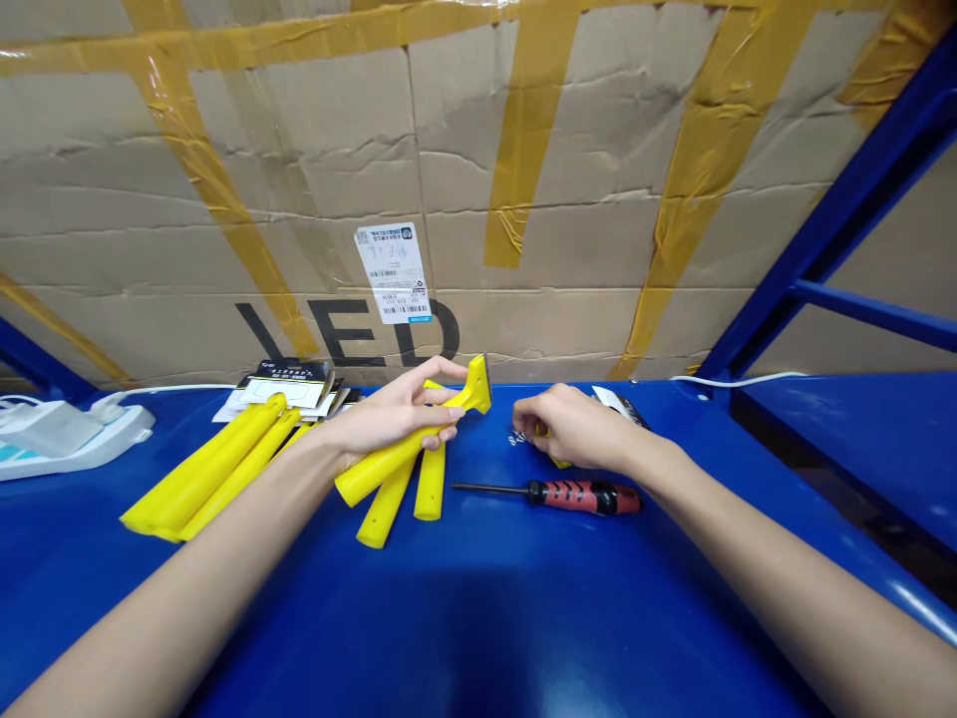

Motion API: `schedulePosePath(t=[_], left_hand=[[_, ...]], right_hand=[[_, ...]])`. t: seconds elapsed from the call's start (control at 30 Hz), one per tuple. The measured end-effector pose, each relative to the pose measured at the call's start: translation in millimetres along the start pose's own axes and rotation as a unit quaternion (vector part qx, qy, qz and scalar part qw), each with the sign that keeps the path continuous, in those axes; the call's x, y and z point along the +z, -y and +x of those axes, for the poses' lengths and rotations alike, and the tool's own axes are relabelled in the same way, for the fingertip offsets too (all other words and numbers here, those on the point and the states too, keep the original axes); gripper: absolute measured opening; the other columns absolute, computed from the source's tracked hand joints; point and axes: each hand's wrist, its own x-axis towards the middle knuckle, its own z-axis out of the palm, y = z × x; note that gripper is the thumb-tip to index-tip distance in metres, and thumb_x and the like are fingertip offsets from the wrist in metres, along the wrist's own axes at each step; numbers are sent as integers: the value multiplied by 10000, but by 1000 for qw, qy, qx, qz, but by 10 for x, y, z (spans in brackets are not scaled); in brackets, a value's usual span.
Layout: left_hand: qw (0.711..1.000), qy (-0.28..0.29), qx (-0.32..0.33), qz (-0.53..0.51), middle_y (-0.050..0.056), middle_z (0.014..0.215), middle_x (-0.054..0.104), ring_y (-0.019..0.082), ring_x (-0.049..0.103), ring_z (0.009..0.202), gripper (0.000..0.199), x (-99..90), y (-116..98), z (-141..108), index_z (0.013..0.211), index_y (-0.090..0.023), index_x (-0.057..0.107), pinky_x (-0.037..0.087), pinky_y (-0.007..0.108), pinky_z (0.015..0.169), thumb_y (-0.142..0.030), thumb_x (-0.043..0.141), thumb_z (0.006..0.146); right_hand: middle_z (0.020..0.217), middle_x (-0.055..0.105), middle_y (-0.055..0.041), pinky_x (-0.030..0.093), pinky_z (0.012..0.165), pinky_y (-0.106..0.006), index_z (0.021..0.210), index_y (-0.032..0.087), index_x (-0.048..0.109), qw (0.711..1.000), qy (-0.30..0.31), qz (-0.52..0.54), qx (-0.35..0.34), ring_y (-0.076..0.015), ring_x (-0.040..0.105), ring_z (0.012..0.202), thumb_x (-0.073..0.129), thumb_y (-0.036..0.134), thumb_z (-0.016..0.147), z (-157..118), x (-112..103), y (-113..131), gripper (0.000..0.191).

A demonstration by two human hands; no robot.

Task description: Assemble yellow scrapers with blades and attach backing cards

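My left hand [400,409] is wrapped round a yellow scraper [385,464], whose dark-edged head points up and right. Two more yellow handles [387,511] lie on the blue table under and beside it. Right of them, my right hand [564,424] has its fingers bent down and pressed together at a few small screws [517,437]; whether a screw is between the fingertips is too small to tell. A bit of yellow shows beneath this hand. Nearer me lies a screwdriver [583,496] with a red and black handle, its tip to the left.
At the left, yellow handles [209,464] lie by black and white cards [288,384]. A white power strip [112,434] sits at the far left. Behind stands a taped cardboard box [464,179]; a blue frame [837,209] rises at the right. The blue table [478,618] extends towards me.
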Motion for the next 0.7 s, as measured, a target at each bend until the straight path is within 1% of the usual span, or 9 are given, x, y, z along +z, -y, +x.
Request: schedulePosePath(t=[0.1,0.3,0.4,0.53,0.63,0.7], left_hand=[[1000,0,-5,-9,-69,679,552,77,419,544,342,9,2,-7,1167,-248,447,320,235,605,-221,672,911],[1000,3,-7,-12,-67,666,554,79,413,536,346,9,18,1,1171,-251,451,314,239,600,-222,673,907],[1000,6,-5,-12,-66,666,555,80,417,539,344,7,17,5,1175,-250,456,313,238,602,-215,670,908],[1000,4,-6,-12,-65,664,554,82,422,532,341,4,22,4,1167,-253,467,313,239,595,-224,680,901],[1000,3,-6,-17,-60,671,561,81,428,531,359,2,47,11,1178,-253,468,320,239,592,-227,687,896],[1000,8,-8,-27,-57,685,565,80,436,535,385,3,70,20,1195,-255,465,326,235,588,-228,697,889]], right_hand=[[712,729,5,393,611,-236,888,230,696,1000,8,6,-1,-153,626,632,571,-24,711,-7,5,-2,334],[718,725,-18,375,593,-245,886,221,708,1000,9,-1,5,-168,623,640,600,-1,706,-7,3,-8,305],[693,720,-7,365,586,-248,880,227,710,1000,11,-2,3,-167,614,627,585,-20,694,-7,6,2,333],[699,727,0,352,579,-253,895,229,706,1000,5,1,-4,-166,614,635,606,-3,705,-22,-20,40,316],[712,732,9,371,580,-244,964,224,695,1000,-2,15,-12,-150,625,621,613,21,732,-36,-74,82,319],[725,738,10,414,601,-233,999,207,685,998,-17,55,-23,-141,645,625,600,24,745,-44,-121,111,324]])
